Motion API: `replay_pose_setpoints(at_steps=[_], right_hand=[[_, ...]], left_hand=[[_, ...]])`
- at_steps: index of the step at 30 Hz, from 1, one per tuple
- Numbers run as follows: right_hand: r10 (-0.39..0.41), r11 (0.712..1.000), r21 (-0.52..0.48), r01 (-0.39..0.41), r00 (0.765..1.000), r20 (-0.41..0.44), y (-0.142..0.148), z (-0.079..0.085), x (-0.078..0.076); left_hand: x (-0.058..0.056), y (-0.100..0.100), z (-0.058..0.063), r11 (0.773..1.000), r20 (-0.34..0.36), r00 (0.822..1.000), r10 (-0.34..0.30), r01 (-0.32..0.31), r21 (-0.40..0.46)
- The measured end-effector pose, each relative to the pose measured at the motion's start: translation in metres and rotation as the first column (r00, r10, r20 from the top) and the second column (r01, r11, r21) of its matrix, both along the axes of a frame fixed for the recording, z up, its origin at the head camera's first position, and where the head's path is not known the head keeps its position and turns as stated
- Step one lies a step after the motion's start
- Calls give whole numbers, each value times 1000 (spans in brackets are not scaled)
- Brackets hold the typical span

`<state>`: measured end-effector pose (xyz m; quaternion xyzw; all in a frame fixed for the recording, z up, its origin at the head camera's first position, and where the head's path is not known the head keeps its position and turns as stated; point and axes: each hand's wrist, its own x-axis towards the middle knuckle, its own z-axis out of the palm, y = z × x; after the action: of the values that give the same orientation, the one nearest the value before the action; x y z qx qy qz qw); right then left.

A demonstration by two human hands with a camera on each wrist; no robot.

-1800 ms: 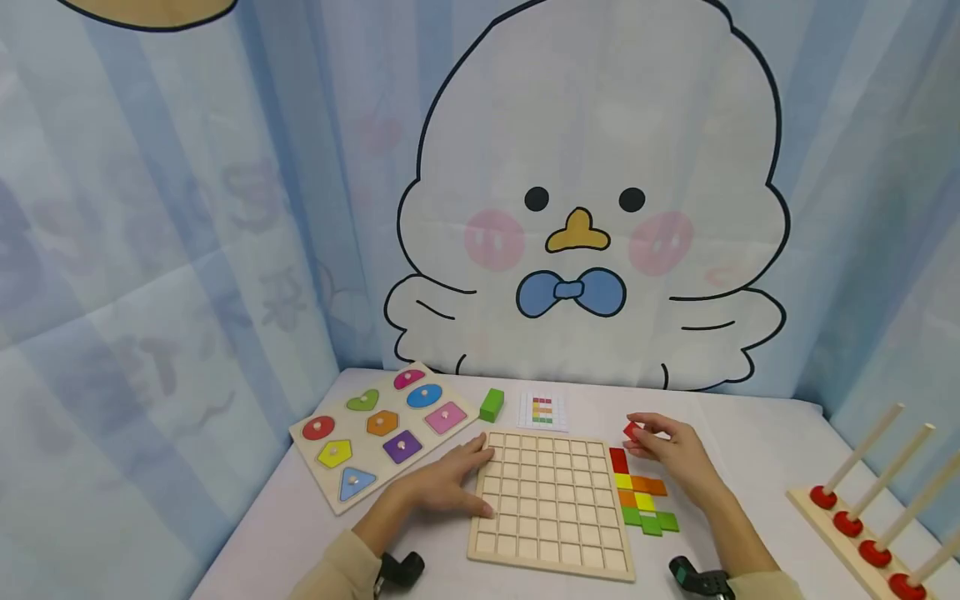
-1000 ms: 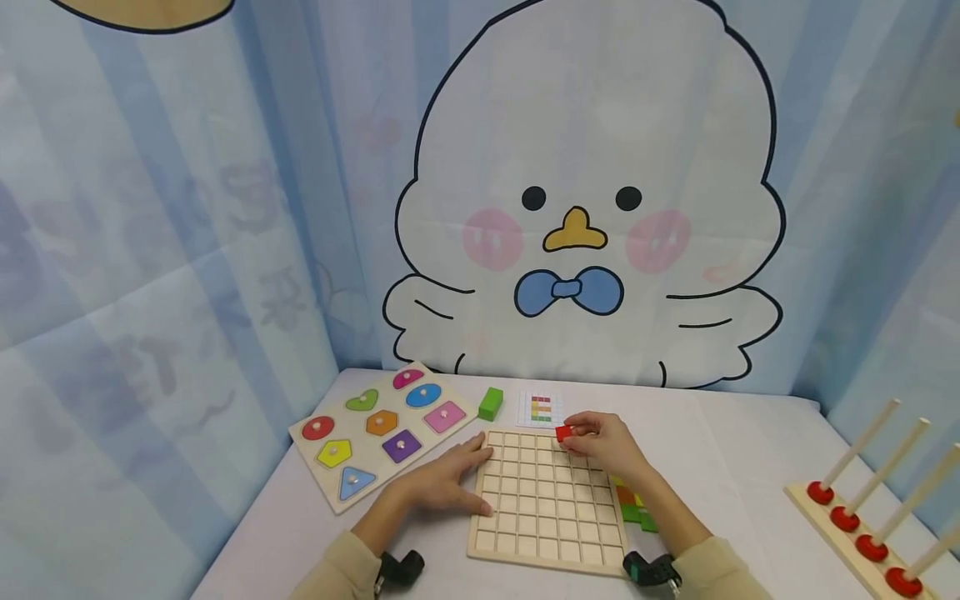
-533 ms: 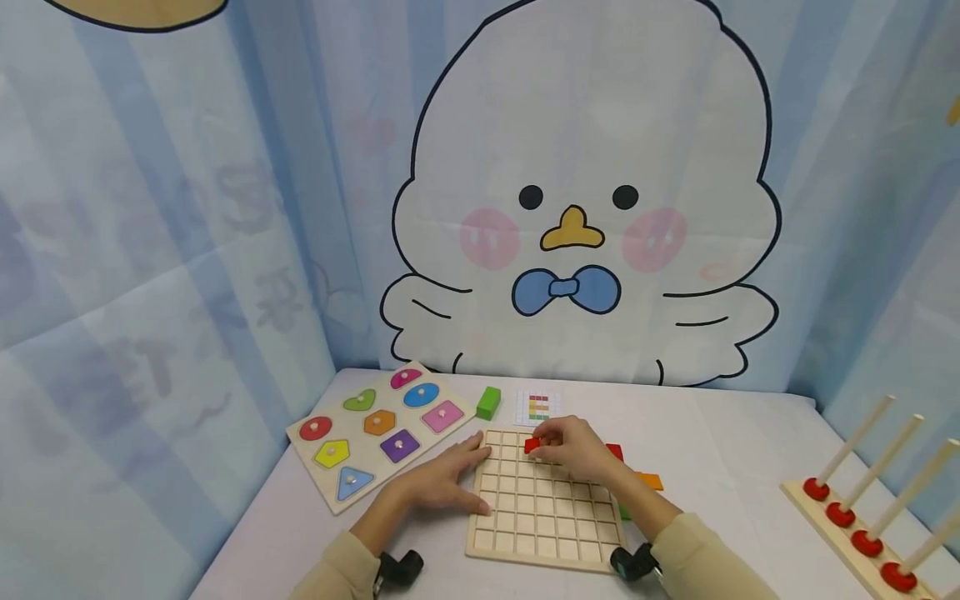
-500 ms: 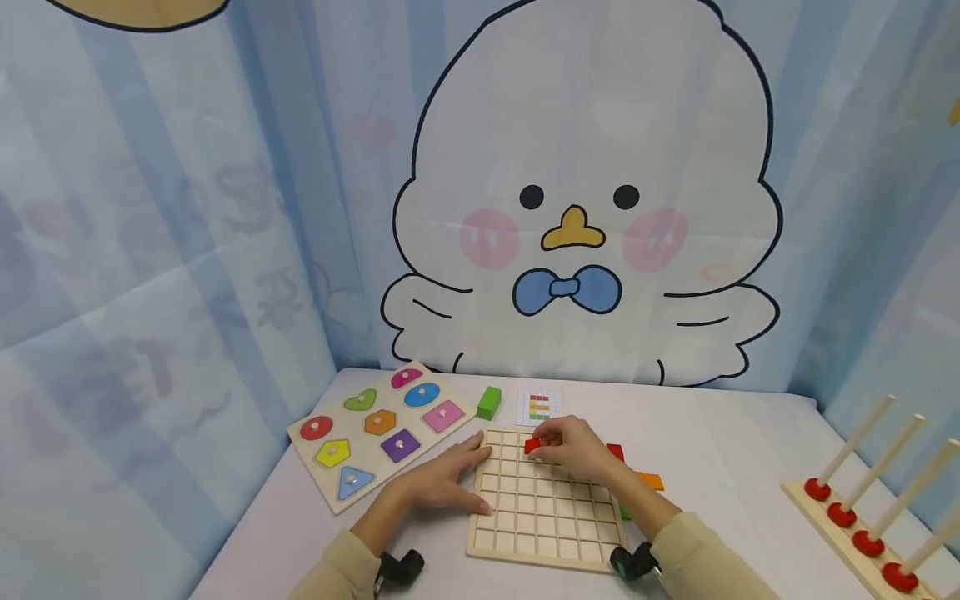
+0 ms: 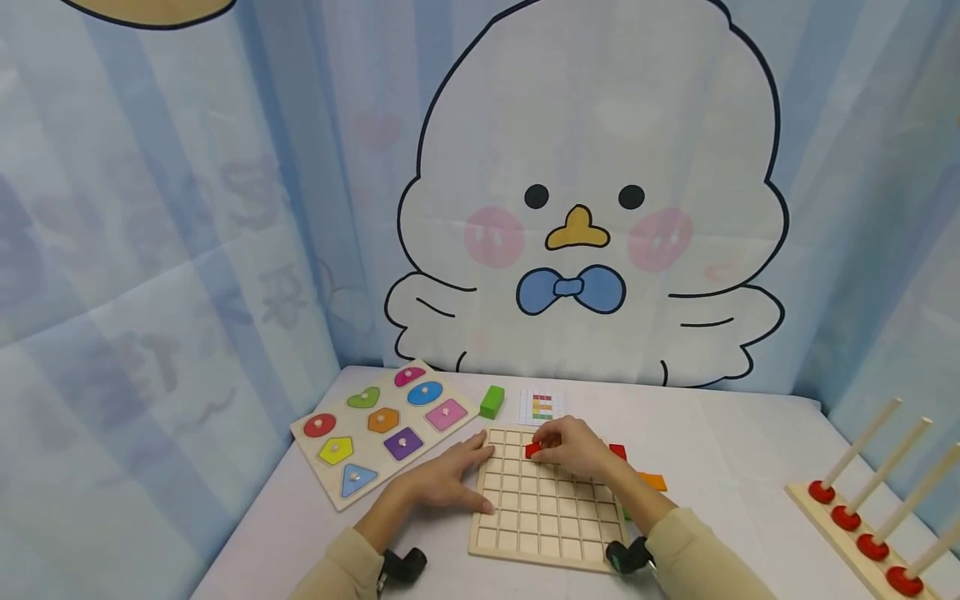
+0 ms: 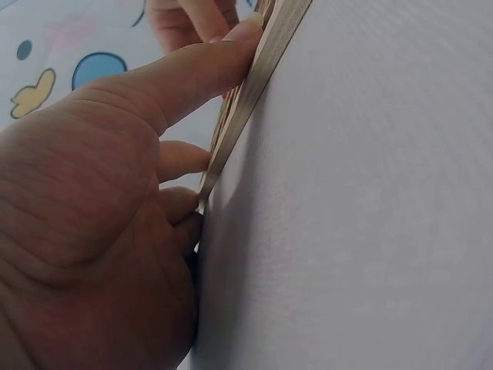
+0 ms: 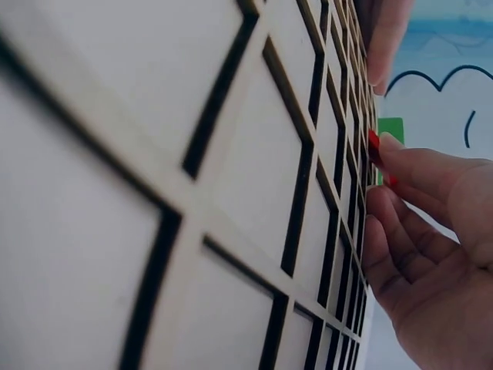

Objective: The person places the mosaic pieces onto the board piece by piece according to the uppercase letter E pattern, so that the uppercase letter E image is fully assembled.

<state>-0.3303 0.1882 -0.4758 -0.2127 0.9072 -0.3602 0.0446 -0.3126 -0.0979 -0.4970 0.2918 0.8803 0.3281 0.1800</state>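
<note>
A wooden grid board [image 5: 536,559] lies in the middle of the table in the head view. My left hand [image 5: 450,479] rests at its left edge, thumb and fingers spread along the rim. Over the upper cells my right hand [image 5: 573,447] pinches a small red square tile [image 5: 532,451] between thumb and fingertips. The right wrist view shows the red tile [image 7: 374,146] tilted, right at the grid's surface. Beside the board's right edge are another red tile [image 5: 617,452] and an orange tile [image 5: 652,482]; the right forearm hides others there.
Behind the board lie a printed pattern card [image 5: 542,406] and a green block [image 5: 492,402]. A shape puzzle [image 5: 415,427] with knobbed pieces sits at left. At far right stands a peg stand [image 5: 840,537] with red rings. A patterned curtain [image 5: 570,333] hangs behind the table.
My right hand has carried the red tile leftward from beyond the board's right edge to its upper cells, lowering it slightly most recently. The left hand keeps its place.
</note>
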Motion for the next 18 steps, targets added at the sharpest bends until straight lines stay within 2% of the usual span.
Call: replay_pose_setpoints(at_steps=[11,18], right_hand=[[-3,999,41,2,1000,18,-5,-2,-3],[4,999,34,-5,1000,11,-8,-2,-3]], left_hand=[[0,0,-1,1000,8,1000,7,-7,7],[-1,0,0,1000,8,1000,18,-18,-2]])
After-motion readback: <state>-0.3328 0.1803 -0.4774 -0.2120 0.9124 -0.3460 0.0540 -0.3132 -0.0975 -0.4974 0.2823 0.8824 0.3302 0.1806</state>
